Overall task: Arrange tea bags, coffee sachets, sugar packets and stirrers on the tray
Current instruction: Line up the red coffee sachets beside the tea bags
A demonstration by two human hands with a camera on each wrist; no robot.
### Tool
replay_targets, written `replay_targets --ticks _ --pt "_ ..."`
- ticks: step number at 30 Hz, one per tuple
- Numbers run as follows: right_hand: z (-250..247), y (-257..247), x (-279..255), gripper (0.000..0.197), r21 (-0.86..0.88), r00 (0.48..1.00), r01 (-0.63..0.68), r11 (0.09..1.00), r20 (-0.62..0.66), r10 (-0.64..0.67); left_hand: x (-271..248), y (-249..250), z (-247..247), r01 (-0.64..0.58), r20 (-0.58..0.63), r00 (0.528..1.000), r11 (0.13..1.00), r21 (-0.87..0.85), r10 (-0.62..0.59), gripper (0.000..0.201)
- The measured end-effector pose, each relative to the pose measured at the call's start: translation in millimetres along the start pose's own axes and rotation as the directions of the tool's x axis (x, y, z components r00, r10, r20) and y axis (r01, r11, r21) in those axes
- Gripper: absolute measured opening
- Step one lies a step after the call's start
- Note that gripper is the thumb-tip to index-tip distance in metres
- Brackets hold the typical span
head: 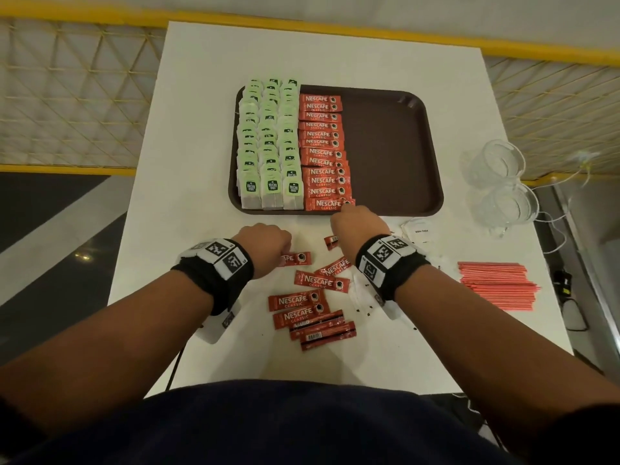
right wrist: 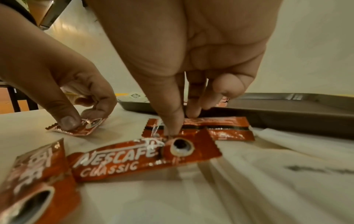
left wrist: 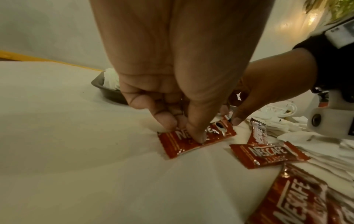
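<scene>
Coffee sachets (head: 303,302) on table; each downturned hand pinches one.

**Colours on the counter**

A dark brown tray (head: 385,146) sat on a white counter (head: 201,95). Tea bags (head: 268,142) were pale green with dark labels; coffee sachets (head: 323,152) red with white lettering; stirrers (head: 496,283) coral red; wristbands (head: 221,263) black with black-and-white square markers.

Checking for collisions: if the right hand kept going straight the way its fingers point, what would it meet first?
Probably the coffee sachet under the right hand, then the tray's near rim; depth is unclear.
</scene>
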State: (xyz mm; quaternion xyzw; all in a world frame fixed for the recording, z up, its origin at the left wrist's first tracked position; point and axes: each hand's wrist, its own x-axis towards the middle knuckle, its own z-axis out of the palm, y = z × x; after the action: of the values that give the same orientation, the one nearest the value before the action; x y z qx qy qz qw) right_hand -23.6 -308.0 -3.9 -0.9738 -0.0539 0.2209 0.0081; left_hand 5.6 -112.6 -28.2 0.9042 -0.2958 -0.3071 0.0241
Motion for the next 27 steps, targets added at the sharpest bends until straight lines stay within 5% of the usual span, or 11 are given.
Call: replay_targets --ticks 6,9,14,19,27 --pt "-3 8 -6 0.008 0.188 0.990 -0.133 0.973 -0.020 0.139 -6 13 -8 -0.111 -0.112 0.990 0.961 -0.253 0.085 0.005" --pt "1 9 -5 0.022 0.202 0.989 -0.142 0.969 0.061 0.133 -6 31 -12 -0.150 -0.061 0.989 0.945 -0.290 0.138 0.013" --pt "8 6 -6 0.026 0.104 0.996 -0.085 0.991 0.038 0.082 2 59 -3 -0.184 0.031 0.981 0.961 -0.208 0.194 0.020" --pt "3 9 -3 0.022 0.116 0.994 -0.105 0.988 0.039 0.101 11 67 1 -0.191 0.038 0.980 0.980 -0.046 0.193 0.057" --pt "-10 23 -7 0.017 0.377 0.985 -0.155 0.913 -0.013 0.172 18 67 2 -0.214 0.007 0.977 0.975 0.053 0.214 0.038"
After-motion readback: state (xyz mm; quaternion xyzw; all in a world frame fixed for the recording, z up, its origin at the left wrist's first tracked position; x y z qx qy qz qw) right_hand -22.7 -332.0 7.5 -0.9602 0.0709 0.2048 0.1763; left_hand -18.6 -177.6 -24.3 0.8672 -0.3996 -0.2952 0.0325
